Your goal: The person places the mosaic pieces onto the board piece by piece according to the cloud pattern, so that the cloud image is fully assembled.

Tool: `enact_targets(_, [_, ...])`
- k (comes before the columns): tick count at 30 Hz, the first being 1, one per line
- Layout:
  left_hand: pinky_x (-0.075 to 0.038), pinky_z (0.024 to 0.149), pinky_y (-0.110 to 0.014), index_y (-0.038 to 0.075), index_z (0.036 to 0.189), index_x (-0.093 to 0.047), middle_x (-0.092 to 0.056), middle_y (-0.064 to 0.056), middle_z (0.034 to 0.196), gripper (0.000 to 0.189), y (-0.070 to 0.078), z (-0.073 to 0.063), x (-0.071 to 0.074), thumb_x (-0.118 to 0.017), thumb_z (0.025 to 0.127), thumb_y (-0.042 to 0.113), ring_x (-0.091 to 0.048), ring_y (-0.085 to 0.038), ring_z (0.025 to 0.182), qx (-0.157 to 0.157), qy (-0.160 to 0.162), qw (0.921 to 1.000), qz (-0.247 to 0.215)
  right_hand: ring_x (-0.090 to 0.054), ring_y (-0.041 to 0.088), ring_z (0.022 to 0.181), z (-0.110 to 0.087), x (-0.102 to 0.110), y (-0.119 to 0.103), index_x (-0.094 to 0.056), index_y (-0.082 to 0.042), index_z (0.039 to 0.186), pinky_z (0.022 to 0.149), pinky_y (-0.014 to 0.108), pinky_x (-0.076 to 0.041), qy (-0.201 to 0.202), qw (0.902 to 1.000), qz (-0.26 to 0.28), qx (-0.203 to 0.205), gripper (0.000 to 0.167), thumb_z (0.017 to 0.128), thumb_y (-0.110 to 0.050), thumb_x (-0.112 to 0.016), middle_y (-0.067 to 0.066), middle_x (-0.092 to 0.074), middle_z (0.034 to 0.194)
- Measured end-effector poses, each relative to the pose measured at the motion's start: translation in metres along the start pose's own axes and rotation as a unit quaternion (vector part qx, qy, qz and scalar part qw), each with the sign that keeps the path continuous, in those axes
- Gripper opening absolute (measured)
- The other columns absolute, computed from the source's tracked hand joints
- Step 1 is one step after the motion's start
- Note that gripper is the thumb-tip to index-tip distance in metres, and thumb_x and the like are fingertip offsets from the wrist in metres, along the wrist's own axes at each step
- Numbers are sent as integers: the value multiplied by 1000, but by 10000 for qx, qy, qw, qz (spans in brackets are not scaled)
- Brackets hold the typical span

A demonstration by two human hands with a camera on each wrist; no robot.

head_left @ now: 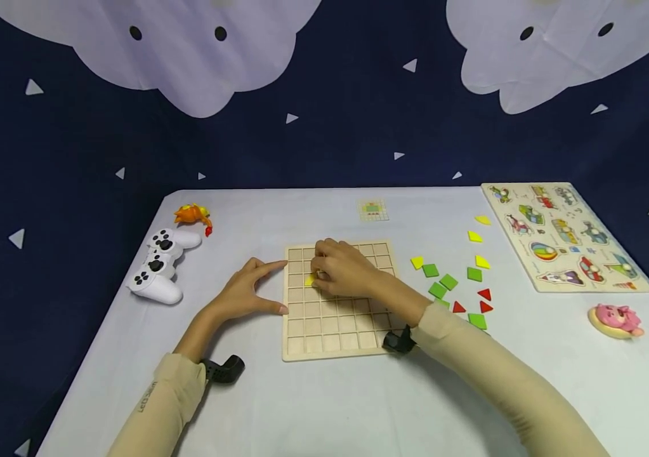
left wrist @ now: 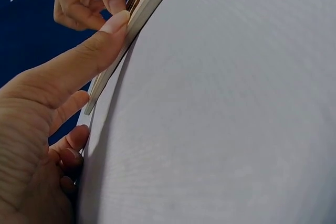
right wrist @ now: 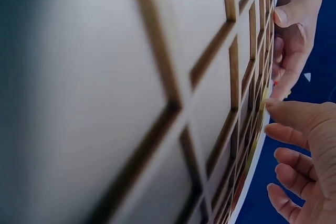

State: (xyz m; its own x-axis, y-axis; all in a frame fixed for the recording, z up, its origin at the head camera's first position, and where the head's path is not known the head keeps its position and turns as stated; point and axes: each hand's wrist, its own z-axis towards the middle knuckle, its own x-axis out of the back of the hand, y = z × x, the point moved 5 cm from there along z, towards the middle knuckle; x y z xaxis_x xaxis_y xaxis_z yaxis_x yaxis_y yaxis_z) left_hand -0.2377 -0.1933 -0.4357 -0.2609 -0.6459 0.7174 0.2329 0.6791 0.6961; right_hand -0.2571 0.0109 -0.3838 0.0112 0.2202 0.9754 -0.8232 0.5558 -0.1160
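Note:
A wooden grid board (head_left: 335, 343) lies flat on the table. At its left edge, my left hand (head_left: 247, 292) spreads its thumb and forefinger wide; the tips touch the rim. My right hand (head_left: 344, 270) is over the upper left part of the grid. Beside its thumb, a yellow tile (head_left: 309, 280) sits on the grid. In the right wrist view the thumb tip meets this yellow piece (right wrist: 264, 98), while the other fingers are loosely bent and apart. Slivers of yellow and red show farther along the board there; the right hand hides part of the grid from above.
Loose green tiles (head_left: 448, 282), red triangles (head_left: 485, 294) and yellow tiles (head_left: 482, 261) lie right of the board. A small pattern card (head_left: 372, 209) is behind it. A picture puzzle (head_left: 572, 238) and pink figure (head_left: 615, 320) are right; a white game controller (head_left: 161, 266) and orange toy (head_left: 191, 214) left.

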Motion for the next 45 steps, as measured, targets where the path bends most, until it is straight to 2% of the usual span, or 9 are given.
enact_targets(4, [-34,80,-35,27,147,-50,-44,-5,104,97,-1,1,-2,-92,62,46,-43,-21,93,-13,6,10000,-24,-52,19,91,-13,8,10,-76,-9,102,80,36,-45,166,9997,142,-85,22,91,-28,-73,4,-58,101])
enact_targets(12, [-34,78,-34,27,147,-50,-44,-5,103,96,0,1,-2,-92,62,45,-42,-20,92,-37,-5,10000,-23,-50,20,87,-56,30,52,-77,-6,97,75,36,-43,566,9957,323,-655,20,86,-22,-78,6,-58,94])
enact_targets(23, [-34,80,-35,26,147,-49,-45,-6,104,97,-1,0,0,-92,63,45,-43,-21,93,38,-6,10000,-1,-54,25,86,-120,43,108,-76,0,101,73,39,-44,433,9825,303,-1787,28,84,-22,-79,11,-61,95])
enact_targets(29, [-34,79,-36,26,148,-49,-45,-7,104,96,-1,-2,0,-91,64,46,-43,-21,93,16,1,10000,1,-53,27,88,-153,47,136,-76,1,104,73,42,-45,471,9713,259,-2316,27,87,-21,-76,13,-61,97])
enact_targets(34, [-34,79,-36,25,147,-49,-45,-7,103,96,-2,-3,1,-92,64,46,-43,-21,92,16,12,10000,-11,-55,31,92,-172,52,158,-74,2,106,76,47,-47,460,9603,225,-2742,29,88,-20,-73,16,-61,99])
enact_targets(38, [-34,79,-36,25,148,-49,-44,-7,103,96,-2,-2,0,-91,64,47,-43,-21,92,28,-9,10000,10,-56,34,95,-182,61,176,-72,3,108,78,51,-46,491,9497,76,-3091,31,88,-20,-71,19,-59,102])
enact_targets(45, [-34,79,-36,25,148,-49,-44,-7,102,96,1,-1,-2,-91,64,46,-42,-21,92,-14,-33,10000,-27,-53,40,91,-193,76,207,-70,6,110,73,52,-42,653,9269,-309,-3682,34,87,-19,-70,23,-57,99])
